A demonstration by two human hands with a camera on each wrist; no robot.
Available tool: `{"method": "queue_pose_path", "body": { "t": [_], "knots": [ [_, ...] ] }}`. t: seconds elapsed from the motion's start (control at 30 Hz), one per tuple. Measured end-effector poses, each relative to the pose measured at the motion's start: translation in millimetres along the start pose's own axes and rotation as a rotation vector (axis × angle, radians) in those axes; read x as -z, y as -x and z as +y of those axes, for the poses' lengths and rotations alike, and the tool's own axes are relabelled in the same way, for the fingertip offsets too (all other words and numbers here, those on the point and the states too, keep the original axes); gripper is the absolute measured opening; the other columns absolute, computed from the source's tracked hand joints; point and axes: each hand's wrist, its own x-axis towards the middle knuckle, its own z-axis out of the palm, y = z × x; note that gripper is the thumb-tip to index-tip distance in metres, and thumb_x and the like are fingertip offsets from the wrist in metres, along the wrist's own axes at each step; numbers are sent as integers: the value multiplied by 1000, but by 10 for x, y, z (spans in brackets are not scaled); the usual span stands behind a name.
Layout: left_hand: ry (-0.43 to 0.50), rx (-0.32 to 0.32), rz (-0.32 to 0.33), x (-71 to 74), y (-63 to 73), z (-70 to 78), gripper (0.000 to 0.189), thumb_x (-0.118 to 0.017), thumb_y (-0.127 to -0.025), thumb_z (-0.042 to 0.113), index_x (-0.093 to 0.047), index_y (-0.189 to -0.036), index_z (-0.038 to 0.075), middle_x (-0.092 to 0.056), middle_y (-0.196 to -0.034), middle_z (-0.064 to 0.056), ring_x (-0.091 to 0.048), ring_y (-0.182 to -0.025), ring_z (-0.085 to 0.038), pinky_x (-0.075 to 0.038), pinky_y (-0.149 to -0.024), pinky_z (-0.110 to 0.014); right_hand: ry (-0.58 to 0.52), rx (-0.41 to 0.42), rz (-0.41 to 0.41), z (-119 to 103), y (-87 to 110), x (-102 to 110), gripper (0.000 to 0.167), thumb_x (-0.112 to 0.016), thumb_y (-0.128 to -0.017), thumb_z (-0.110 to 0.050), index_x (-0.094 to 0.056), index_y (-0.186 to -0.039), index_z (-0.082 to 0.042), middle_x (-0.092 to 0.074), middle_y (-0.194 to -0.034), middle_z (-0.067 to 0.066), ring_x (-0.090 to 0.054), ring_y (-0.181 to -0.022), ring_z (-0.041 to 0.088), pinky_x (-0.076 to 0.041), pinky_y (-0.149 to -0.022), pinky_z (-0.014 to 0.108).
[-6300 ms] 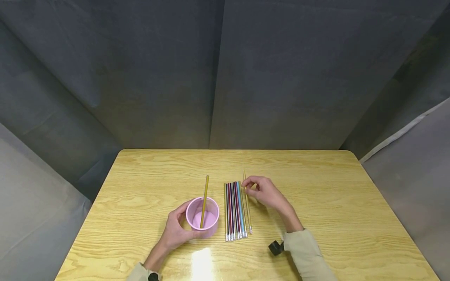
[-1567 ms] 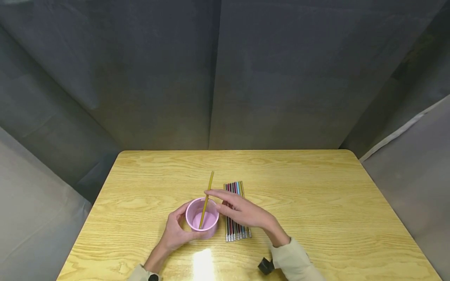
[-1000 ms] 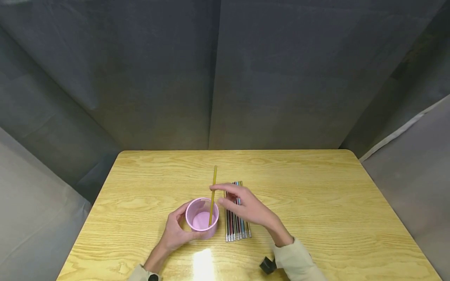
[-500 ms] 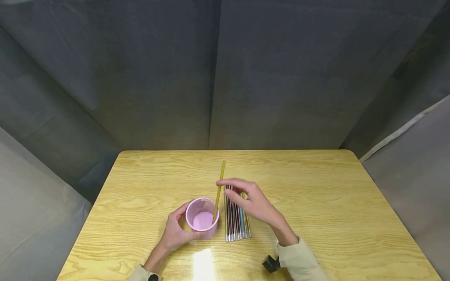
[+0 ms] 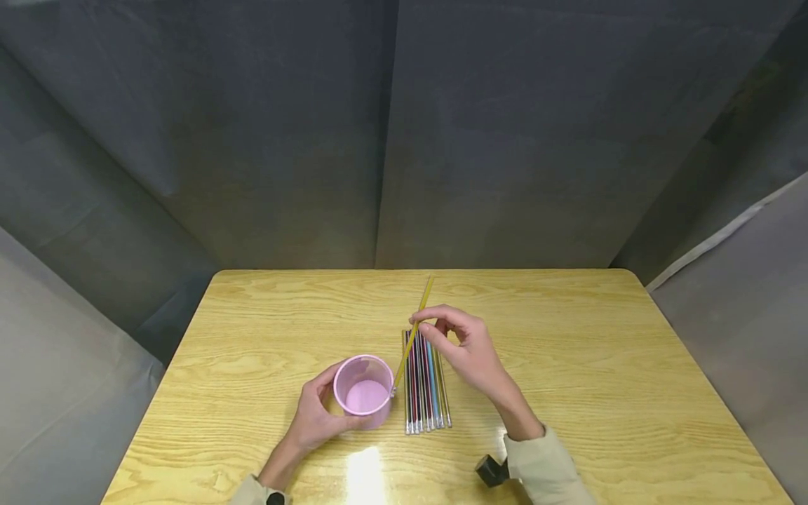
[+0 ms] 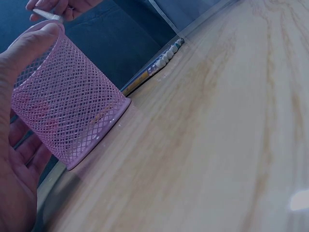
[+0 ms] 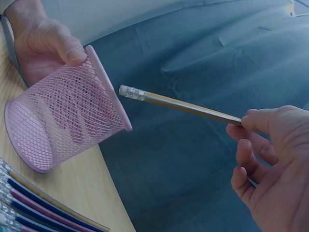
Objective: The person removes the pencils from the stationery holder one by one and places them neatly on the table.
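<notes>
A pink mesh pencil cup (image 5: pixel 379 419) stands upright on the table, nothing inside it. My left hand (image 5: pixel 314 415) grips it from the left, the thumb along its rim in the left wrist view. Between thumb and fingertips, my right hand (image 5: pixel 472 351) pinches a yellow pencil (image 5: pixel 409 348), slanted with its eraser end down. That eraser is just outside the cup's right rim; a small gap separates them in the right wrist view. Below the right hand lies a row of several pencils (image 5: pixel 424 393), side by side, erasers toward me. The pencil's upper end points away.
The wood-grain table (image 5: pixel 600 365) reaches back to dark grey curtains (image 5: pixel 290 154), with paler cloth (image 5: pixel 50 365) at the sides. A black wrist camera (image 5: pixel 491 470) sits by the right sleeve. Light glares off the table in front of the cup.
The right hand has drawn the yellow pencil up and rightward out of the cup. Earlier, another yellow pencil lay apart on the right; now it lies against the row. The left hand stays put.
</notes>
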Motion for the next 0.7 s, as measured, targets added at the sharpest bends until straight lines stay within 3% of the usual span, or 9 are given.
{"method": "queue_pose_path", "body": {
  "t": [0.33, 0.53, 0.7],
  "knots": [
    [-5, -12, 12, -12, -2, 2, 88, -95, -64, -5, -54, -142, -9, -64, -136, -29, -58, -127, -48, -43, -119, -32, 67, 7, -3, 31, -22, 163, 22, -67, -95, 10, -76, -110, -3, -74, -94, 13, -52, -67, 15, -44, -59, 21],
    [-4, -5, 10, -8, -2, -7, 87, -95, -65, -4, -55, -142, -7, -65, -136, -27, -59, -127, -46, -44, -119, -32, 163, -149, -61, 106, -12, 261, 14, -69, -100, -5, -77, -110, -11, -75, -97, 3, -52, -65, 14, -43, -56, 20],
    [-5, -7, 6, -10, -5, 1, 87, -95, -65, -4, -56, -142, -7, -65, -136, -27, -59, -127, -46, -44, -119, -33, 209, -253, -130, 209, -2, 315, 12, -69, -100, -8, -76, -109, -10, -70, -87, 4, -49, -63, 11, -41, -54, 18]
  ]
}}
